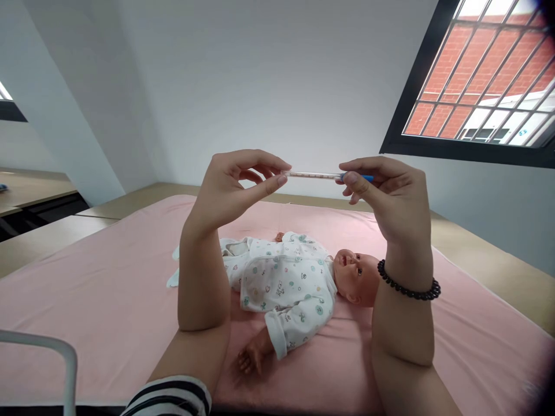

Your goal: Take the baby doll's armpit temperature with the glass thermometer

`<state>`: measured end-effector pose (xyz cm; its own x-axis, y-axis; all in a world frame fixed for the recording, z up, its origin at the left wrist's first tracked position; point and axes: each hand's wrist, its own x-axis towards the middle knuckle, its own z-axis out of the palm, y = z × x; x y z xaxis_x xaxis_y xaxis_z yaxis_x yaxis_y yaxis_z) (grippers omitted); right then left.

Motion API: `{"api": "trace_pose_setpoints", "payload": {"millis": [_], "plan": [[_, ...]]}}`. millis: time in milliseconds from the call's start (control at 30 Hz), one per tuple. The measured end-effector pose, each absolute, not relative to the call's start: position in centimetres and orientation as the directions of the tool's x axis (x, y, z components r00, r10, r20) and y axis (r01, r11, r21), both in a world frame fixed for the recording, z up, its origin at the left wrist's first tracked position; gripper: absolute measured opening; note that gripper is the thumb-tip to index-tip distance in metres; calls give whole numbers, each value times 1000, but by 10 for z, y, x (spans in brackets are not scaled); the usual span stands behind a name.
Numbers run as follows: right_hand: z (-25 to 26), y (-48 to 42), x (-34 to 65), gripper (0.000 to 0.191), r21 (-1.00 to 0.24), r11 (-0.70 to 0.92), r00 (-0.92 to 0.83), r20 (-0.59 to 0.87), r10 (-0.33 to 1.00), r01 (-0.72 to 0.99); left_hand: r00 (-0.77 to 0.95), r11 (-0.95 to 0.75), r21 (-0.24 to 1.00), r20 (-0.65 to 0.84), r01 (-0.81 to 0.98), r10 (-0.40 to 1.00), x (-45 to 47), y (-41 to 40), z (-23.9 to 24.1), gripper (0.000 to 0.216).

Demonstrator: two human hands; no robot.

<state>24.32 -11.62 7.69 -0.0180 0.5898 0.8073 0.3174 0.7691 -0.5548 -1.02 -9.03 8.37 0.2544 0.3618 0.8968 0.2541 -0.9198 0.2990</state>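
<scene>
A thin clear glass thermometer (314,175) with a blue end is held level in front of me, above the pink sheet. Its clear end is pinched between the thumb and fingers of my left hand (236,188). At the blue end, my right hand (385,193) grips it the same way. Below and behind my arms a baby doll (288,277) lies on its back, dressed in a white printed outfit. The doll's head is to the right, partly hidden by my right forearm, and its legs are partly covered by my left arm.
The pink sheet (117,277) covers a wooden table (498,260) set against the wall. A grey metal rail (47,341) stands at the lower left. At the upper right is a barred window (477,86). Another wooden surface (30,185) extends at the far left.
</scene>
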Motion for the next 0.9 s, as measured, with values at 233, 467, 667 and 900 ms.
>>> {"api": "trace_pose_setpoints", "payload": {"millis": [233,467,667,900], "plan": [[79,-120,249,20,-561,762,-62,791,608,324,223,-918,283,911,276,348,-12,-89,83,10],[81,-120,269,21,-562,702,-199,701,685,438,305,-868,324,842,375,446,-9,-91,84,10],[80,-115,303,23,-586,666,-86,718,691,461,387,-817,305,764,489,516,-11,-78,83,14],[69,-61,360,29,-678,491,-29,571,821,547,382,-802,309,755,510,534,-16,-76,85,16]]}}
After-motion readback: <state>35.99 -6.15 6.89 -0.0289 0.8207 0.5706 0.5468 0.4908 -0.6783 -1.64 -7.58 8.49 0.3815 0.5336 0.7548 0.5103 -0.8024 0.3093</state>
